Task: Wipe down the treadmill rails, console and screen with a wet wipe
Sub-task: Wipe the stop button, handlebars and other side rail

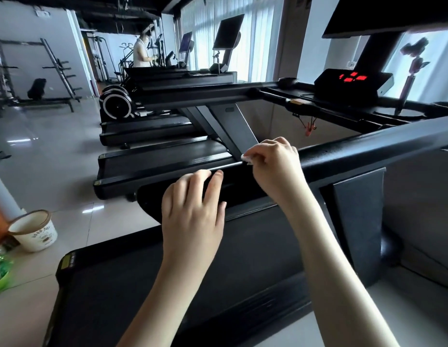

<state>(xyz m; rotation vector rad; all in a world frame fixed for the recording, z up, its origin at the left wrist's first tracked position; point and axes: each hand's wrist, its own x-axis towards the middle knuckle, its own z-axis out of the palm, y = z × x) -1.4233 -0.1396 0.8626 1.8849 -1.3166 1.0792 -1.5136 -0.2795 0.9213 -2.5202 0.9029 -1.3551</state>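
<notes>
Black and matte, the near rail (368, 149) runs from the near left toward the far right. The right hand (275, 164) sits on top of it, fingers curled round a small white wet wipe (246, 159) and pressing it onto the bar. The left hand (192, 209) holds nothing; its fingers are loosely bent, with the tips at the rail's left end, just beside the wipe.

The step in hand looks like the rail wipe, with much of the task left. The far rail (205, 92), the console (353, 82) with its red digits, and the dark screen (368, 18) above it lie well apart from the wipe. The next move probably calls for steady pressure along the bar toward the far right, keeping the wipe from bunching.
</notes>
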